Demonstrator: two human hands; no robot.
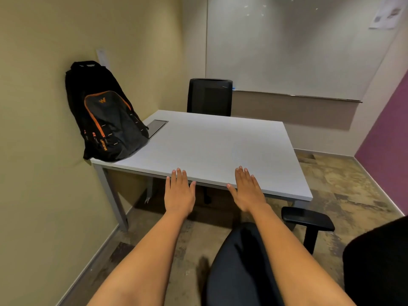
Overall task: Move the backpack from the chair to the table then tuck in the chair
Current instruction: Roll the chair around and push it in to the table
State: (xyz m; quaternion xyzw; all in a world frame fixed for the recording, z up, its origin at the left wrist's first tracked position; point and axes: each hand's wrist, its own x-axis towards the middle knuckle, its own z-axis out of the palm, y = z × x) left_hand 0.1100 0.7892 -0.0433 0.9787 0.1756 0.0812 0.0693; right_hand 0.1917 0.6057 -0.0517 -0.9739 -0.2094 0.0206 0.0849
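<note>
The table (220, 146), a pale grey slab on grey metal legs, anchors everything here. On its left end, upright and leaning back against the yellowish wall (39, 107), stands the backpack (106, 115) (black, with orange piping around the front pocket and an orange logo). Its base sits on the tabletop right at the near-left corner. Just right of the backpack, set into the table's surface, is a dark rectangular hatch (157, 127).

At the table's near edge the left hand (179, 194) is held flat, palm down, fingers spread and gripping nothing, its fingertips over the tabletop's edge. A little further right along the same edge the right hand (248, 192) is likewise flat and empty, fingers extended over the table's rim; whether either hand actually touches the top I cannot tell.

Beyond the table's far side stands a second black chair (209, 97), pushed in. Below the table's near edge, under the right forearm, is the chair (238, 266) with its black seat and one armrest (308, 218) out to the right, pulled clear of the table. A whiteboard (298, 47) covers the wall behind the table.
</note>
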